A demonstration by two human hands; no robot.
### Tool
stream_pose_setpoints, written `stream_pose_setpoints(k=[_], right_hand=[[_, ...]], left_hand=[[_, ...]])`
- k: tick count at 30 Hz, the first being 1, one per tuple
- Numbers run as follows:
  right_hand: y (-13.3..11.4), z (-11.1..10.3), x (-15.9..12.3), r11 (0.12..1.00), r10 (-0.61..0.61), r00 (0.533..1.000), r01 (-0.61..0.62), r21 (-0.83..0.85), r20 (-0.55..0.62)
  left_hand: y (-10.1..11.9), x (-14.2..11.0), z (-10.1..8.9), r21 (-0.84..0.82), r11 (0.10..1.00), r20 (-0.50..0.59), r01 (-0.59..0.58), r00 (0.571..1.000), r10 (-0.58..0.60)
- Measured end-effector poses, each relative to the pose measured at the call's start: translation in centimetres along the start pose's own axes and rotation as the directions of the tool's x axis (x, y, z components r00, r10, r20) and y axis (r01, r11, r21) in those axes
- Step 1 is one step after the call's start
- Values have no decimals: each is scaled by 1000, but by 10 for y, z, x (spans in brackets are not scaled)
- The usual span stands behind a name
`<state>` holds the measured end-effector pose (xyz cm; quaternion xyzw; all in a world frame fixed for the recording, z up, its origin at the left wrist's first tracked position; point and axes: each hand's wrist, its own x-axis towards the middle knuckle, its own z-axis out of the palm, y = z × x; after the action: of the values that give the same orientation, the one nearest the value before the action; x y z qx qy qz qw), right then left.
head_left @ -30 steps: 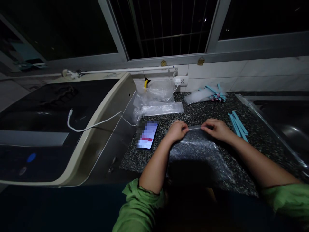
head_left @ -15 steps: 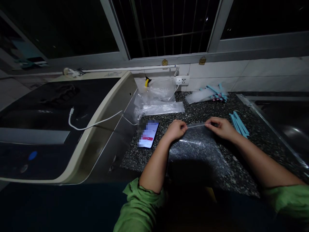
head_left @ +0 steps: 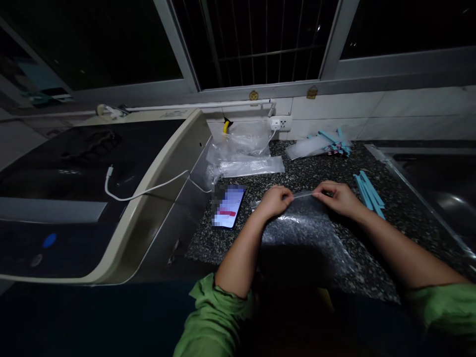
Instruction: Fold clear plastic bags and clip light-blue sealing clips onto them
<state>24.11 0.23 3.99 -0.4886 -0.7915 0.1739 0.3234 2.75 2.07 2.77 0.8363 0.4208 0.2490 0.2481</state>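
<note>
Left hand: left hand [head_left: 274, 200] pinches the left end of a narrow clear plastic sleeve [head_left: 303, 194], fingers closed on it, just above the countertop.
Right hand: right hand [head_left: 336, 197] pinches the right end of the same sleeve, thumb and fingers closed on it.
Sleeve: held roughly level between the two hands, stretched across the gap; contents cannot be made out.
Under the hands: a sheet of bubble wrap [head_left: 305, 238] lies flat on the speckled granite countertop [head_left: 394, 213], the sleeve held over its far edge.
Phone: a smartphone [head_left: 227, 206] lies face up, screen lit, on the countertop just left of the left hand.
Blue strips: a small bundle of light blue strips [head_left: 367, 193] lies on the counter to the right of the right hand, near but not touching.
Far counter: a further pile of blue strips with clear sleeves [head_left: 323, 144] near the wall; clear plastic bags [head_left: 245, 153] beside a wall socket [head_left: 279, 123].
Left side: a white cable [head_left: 148, 188] runs across the dark lid of a washing machine [head_left: 92, 198].
Right side: steel sink [head_left: 439, 183], edge only.
Sleeves: green, pushed up on both forearms.
</note>
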Motion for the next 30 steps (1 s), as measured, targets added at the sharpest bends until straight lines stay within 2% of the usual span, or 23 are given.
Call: stream_pose_setpoints(k=[7,11,17,23,30], right_hand=[[-1,-7,0,989,130,991,-126,72,-46],[-1,-9,0,986,148,988,-144,89,-39],[0,-6,1,982,168,984,-162,99,-54],[2,-5,1,981,179,981,-172,94,-77],[0,-8,2,975,210,975,-203,93,-72]], left_hand=[[-2,1,-4,-108,993,-65,44,997,-52],[-4,2,-4,-231,969,-73,86,992,-106],[-2,1,-5,-310,942,-70,126,985,-155],[3,0,-3,-351,919,-31,179,979,-203],[6,-1,2,-347,921,25,178,983,-181]])
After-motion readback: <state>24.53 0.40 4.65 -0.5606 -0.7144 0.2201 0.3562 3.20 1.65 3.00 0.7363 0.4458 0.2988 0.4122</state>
